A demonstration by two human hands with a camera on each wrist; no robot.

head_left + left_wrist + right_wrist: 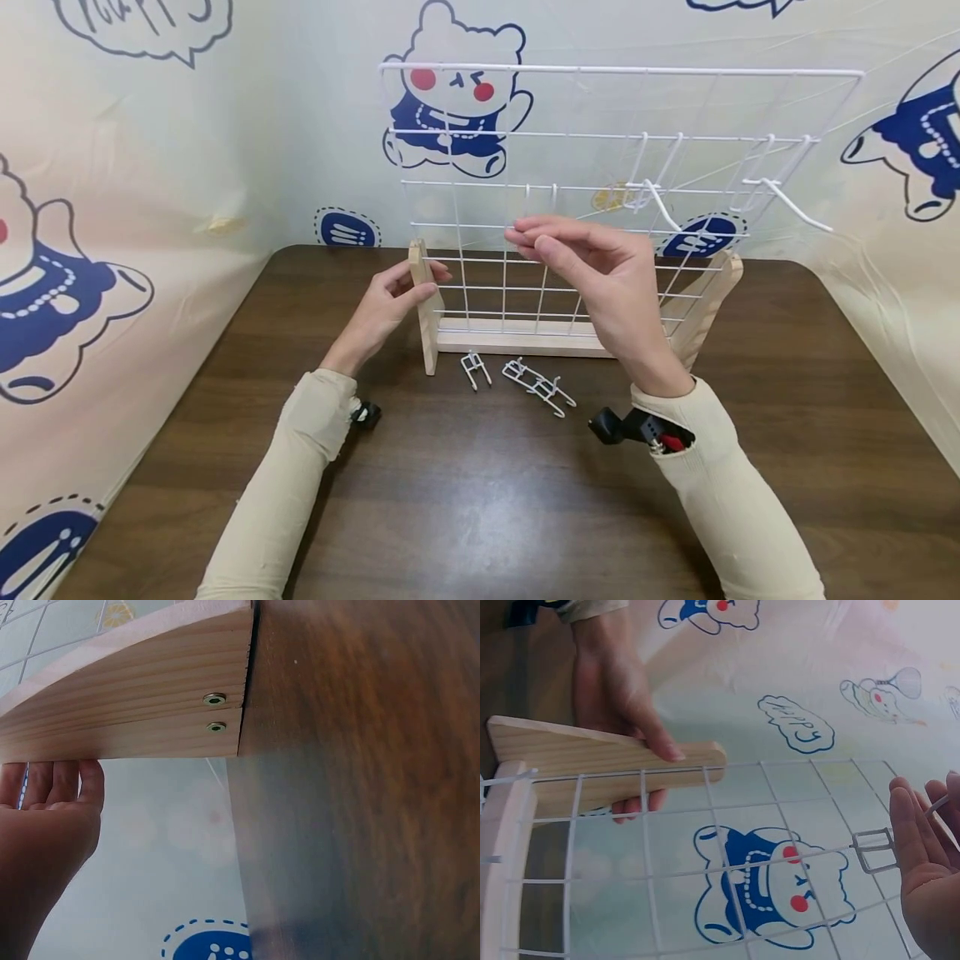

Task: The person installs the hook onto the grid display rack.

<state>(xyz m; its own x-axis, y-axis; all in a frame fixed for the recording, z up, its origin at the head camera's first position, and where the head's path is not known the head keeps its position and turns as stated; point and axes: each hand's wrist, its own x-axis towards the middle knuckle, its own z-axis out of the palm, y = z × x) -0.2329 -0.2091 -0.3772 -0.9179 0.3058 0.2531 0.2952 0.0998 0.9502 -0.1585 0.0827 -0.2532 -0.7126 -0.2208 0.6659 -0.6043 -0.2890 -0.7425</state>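
Note:
A white wire grid rack (540,288) stands on a wooden base, tilted back. My left hand (382,312) grips its left wooden side panel (426,312), thumb on the near side and fingers behind, as the right wrist view also shows. My right hand (611,287) is raised before the grid, pinching a white wire hook (875,851) at the wires; the head view mostly hides this hook behind the hand. Two similar hooks, a middle one (660,204) and a right one (787,202), hang on the grid to the right.
Loose white hooks lie on the brown table (480,500) before the base: a single one (475,367) and a linked-looking cluster (537,385). A right wooden side panel (708,304) supports the rack. Behind hangs a cloth (315,125) printed with bears.

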